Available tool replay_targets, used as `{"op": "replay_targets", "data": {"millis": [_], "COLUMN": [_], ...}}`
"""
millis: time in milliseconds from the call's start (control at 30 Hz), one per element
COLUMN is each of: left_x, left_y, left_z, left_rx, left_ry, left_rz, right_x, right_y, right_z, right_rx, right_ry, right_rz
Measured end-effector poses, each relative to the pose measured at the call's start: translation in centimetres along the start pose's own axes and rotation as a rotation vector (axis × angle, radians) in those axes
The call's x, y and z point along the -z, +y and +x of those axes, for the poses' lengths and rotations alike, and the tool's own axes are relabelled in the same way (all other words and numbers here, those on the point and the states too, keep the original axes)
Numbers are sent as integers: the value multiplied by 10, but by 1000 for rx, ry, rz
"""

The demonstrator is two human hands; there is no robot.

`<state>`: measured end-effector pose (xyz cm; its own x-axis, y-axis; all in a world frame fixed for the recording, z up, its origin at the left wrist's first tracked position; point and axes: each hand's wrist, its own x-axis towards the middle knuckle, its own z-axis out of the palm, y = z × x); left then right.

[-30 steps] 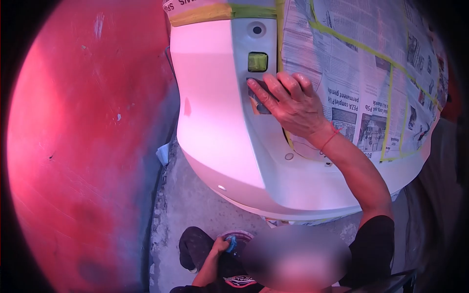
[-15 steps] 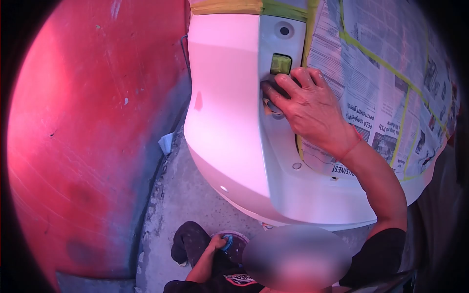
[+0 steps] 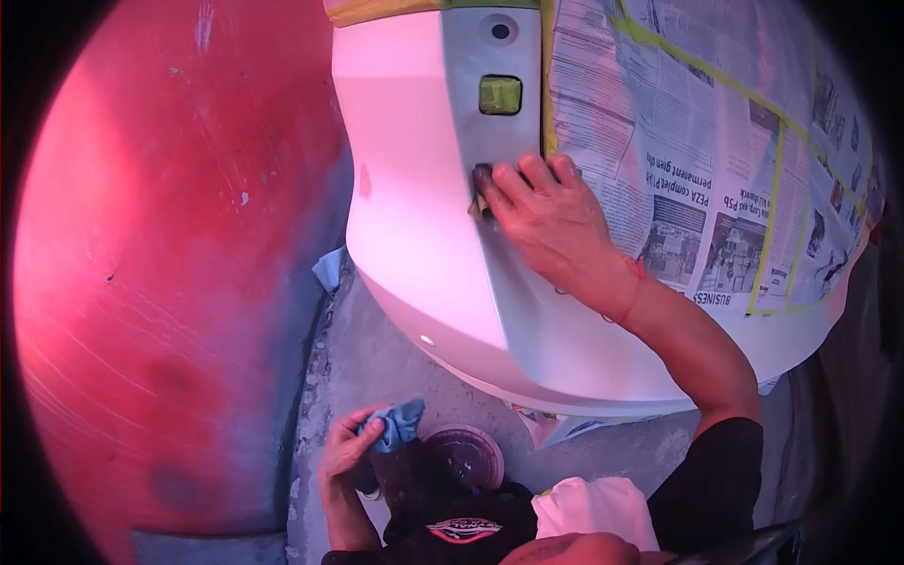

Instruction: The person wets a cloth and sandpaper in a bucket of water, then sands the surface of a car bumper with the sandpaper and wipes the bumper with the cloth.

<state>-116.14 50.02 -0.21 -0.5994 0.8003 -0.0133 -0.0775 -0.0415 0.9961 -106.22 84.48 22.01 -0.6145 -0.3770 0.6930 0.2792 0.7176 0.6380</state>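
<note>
Down below both hands, nearest of all, are a light cloth (image 3: 598,508) and a black shirt (image 3: 711,476). The shirt has a red and white print (image 3: 463,529) on its front, to the right of and below the left hand (image 3: 347,452). I can read "YNAL" on it, but the rest is too small.

The left hand pinches a blue rag (image 3: 397,424) between its thumb and fingers. A round bucket (image 3: 496,452) is just to the right of that hand.

Farther off is the right hand (image 3: 565,231), with a red string (image 3: 640,268) on its wrist. Its fingers are bent and close together, holding a dark pad (image 3: 484,177) on a big white bumper (image 3: 400,217). The pad is under the fingertips, by the long edge where 2 faces meet.

To the right of the right hand, newspaper (image 3: 612,132) covers the part beside it, with yellow tape (image 3: 730,83) over it. The print is upside down: "BUSINESS", "PEZA", "permanent" and "P5b". Left of both hands is a big red panel (image 3: 179,282).

Past the fingertips, a small square of green-yellow tape (image 3: 500,95) fills a hole, and 1 round dark hole (image 3: 500,31) is farther up.
</note>
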Motion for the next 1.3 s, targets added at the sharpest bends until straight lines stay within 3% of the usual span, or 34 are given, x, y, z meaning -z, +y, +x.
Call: {"op": "replay_targets", "data": {"millis": [67,100,133,200,267,300,400,500,567,800,867,967,1100,1167,1233,1300], "left_x": [-14,-39,-63,-104,-132,-143,-154,-159,-173,-226,-247,-271,-273,-264,-236,-190], "left_y": [82,121,150,194,227,239,239,222,196,115,84,65,73,107,139,128], "left_z": [13,14,22,47,98,125,200,202,201,168,154,138,119,92,68,38], "left_rx": [-498,-538,-728,-1087,-1486,-1551,-1383,-1368,-1224,-861,-700,-551,-583,-625,-366,-627], "left_ry": [28,190,296,426,362,320,369,392,499,308,21,-34,-143,-692,-994,-876], "left_rz": [283,360,475,794,1156,1282,1692,1801,1814,1972,2085,2059,1964,1949,1402,1128], "right_x": [24,39,55,97,131,144,165,168,161,142,144,153,159,153,137,108], "right_y": [-15,-20,-21,-14,-6,-2,4,-1,-6,-21,-20,-21,-26,-25,-29,-41], "right_z": [-25,-42,-61,-84,-105,-115,-144,-164,-173,-178,-179,-184,-190,-190,-189,-187], "right_rx": [101,49,1,-209,-312,-421,-574,-721,-768,-870,-912,-921,-1043,-1116,-1340,-1242], "right_ry": [-385,-439,-489,-460,-445,-433,-402,-353,-352,-297,-264,-281,-286,-277,-77,-102], "right_rz": [157,217,274,375,490,590,594,663,710,881,914,897,952,1013,1197,1151]}}
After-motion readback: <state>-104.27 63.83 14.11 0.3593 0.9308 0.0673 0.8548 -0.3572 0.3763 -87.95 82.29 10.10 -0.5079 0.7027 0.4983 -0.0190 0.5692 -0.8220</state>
